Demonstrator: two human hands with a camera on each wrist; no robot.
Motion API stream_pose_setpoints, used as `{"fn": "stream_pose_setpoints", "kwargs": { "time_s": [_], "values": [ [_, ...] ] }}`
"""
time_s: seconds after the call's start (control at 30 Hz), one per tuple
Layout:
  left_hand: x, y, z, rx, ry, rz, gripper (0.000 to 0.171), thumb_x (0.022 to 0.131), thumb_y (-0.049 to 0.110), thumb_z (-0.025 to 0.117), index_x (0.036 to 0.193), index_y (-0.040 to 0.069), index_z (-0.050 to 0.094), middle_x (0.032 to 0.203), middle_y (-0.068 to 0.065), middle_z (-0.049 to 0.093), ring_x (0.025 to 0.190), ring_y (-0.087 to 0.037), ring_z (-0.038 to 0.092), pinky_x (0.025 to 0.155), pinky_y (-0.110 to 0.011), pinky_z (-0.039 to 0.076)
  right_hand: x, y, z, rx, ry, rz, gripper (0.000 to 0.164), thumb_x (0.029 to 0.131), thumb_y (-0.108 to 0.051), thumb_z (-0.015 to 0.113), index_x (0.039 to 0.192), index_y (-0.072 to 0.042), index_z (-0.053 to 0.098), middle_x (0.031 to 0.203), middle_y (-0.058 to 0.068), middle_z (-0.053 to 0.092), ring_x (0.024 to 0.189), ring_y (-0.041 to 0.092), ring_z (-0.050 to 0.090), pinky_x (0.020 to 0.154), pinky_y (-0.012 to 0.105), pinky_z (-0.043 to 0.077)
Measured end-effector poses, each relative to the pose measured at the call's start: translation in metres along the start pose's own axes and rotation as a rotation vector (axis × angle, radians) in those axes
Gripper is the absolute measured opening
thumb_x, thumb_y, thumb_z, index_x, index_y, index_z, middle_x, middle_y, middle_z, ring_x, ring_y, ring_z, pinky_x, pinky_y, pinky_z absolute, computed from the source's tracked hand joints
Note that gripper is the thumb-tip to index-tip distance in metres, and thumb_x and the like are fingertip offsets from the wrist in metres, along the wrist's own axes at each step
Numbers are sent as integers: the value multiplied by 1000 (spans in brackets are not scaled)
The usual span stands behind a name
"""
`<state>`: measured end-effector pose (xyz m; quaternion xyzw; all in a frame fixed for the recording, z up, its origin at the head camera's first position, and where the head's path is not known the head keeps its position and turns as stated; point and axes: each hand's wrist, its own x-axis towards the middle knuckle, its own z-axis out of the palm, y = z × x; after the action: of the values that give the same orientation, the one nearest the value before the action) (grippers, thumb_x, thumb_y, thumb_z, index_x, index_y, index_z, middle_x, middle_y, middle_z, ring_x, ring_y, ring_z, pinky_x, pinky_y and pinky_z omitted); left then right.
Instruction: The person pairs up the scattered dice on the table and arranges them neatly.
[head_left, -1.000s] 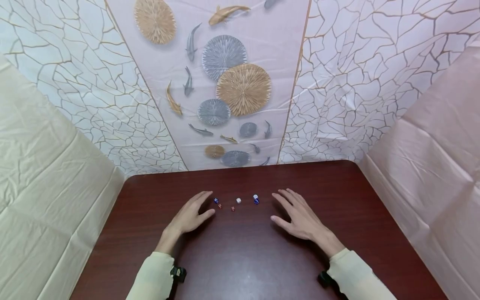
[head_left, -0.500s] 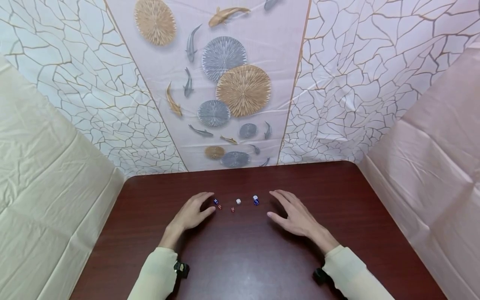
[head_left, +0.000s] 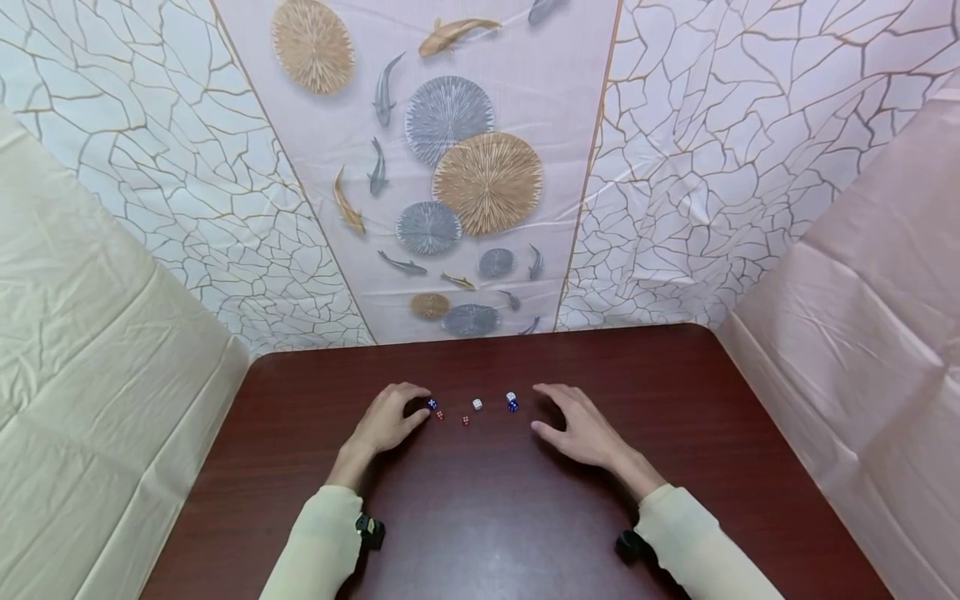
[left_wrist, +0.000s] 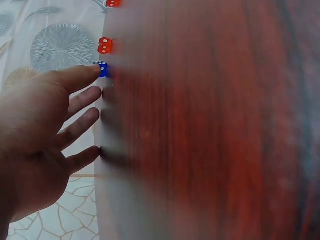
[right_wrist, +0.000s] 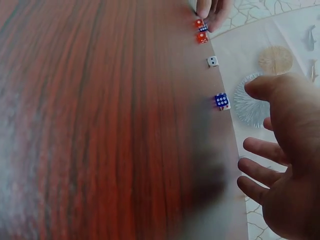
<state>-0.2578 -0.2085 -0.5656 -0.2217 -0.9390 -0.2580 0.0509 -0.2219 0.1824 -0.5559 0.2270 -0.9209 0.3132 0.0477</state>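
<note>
My L hand [head_left: 385, 421] is at blue plastic cube die [head_left: 432, 404], L of lone white plastic cube die [head_left: 477, 405]; can't tell if pinched. R hand [head_left: 583, 429], R of white die, relaxed, empty. I'd pinch opp. faces lightly.

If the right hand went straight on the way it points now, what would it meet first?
The right hand would likely meet the rightmost blue die or the white die close behind it; its height leaves contact uncertain.
</note>
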Motion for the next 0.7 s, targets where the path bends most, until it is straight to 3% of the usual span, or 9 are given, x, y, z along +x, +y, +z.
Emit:
{"fn": "stream_pose_setpoints", "kwargs": {
  "time_s": [0.23,0.7],
  "values": [
    [5,0,0,-14,-7,-7,29,101,13,85,129,5,82,130,-15,82,125,-39,73,112,-59,57,6,0,5,47,31,14,58,101,-23,83,154,-6,65,134,14,77,127,36,70,110,60,55],
    [8,2,-2,1,-40,-29,17,103,15,83,120,11,85,129,-14,80,124,-41,72,109,-66,54,16,-4,16,74,54,34,46,99,-17,85,141,-3,74,129,13,80,120,33,73,105,54,57]
  ]
}}
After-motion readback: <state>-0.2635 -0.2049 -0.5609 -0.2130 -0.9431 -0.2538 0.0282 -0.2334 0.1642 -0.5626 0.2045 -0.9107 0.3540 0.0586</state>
